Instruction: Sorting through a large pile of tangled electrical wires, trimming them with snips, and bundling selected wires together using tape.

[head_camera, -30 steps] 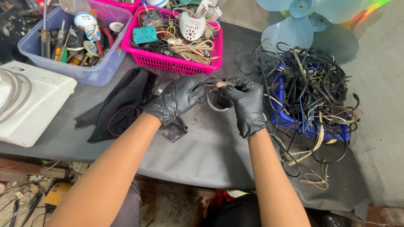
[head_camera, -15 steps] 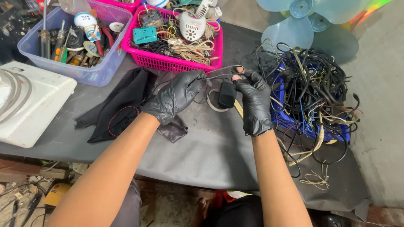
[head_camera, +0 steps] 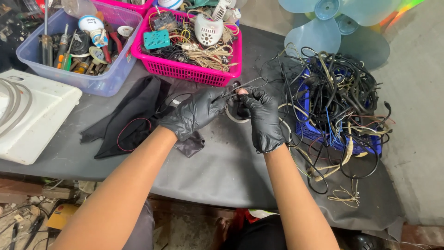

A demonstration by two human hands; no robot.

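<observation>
Two hands in black rubber gloves meet over the dark grey table top (head_camera: 222, 171), w/ fingertips close together just below the pink basket. Left hand (head_camera: 196, 113) pinches a thin black wire (head_camera: 252, 83) between thumb & forefinger; the wire loops up toward the basket, then curves back down. Right hand (head_camera: 262, 118) is closed on a small dark part at the same spot, thumb tip touching the wire end; can't tell exactly what the part is, it's mostly hidden by the fingers. Under the hands, a pale ring, prob. a tape roll (head_camera: 234, 116), lies on the table, half covered.

Left of the hands: a crumpled black cloth (head_camera: 134, 111) w/ a thin red wire loop (head_camera: 132, 134) lying on it. Behind that, a translucent blue plastic tub (head_camera: 99, 83) w/ screwdrivers, pliers & small bits. Next to it the pink plastic mesh basket (head_camera: 185, 69), full of beige cords, a teal part & a white vented housing. Far left: a white flat plastic panel (head_camera: 39, 118) at the table edge.

Right of the hands: a blue plastic crate (head_camera: 319, 132) buried under a big tangle of black, beige & blue cables (head_camera: 337, 97), some spilling onto the table & touching the right wrist area. Behind it, a pale blue plastic fan blade (head_camera: 333, 23).
</observation>
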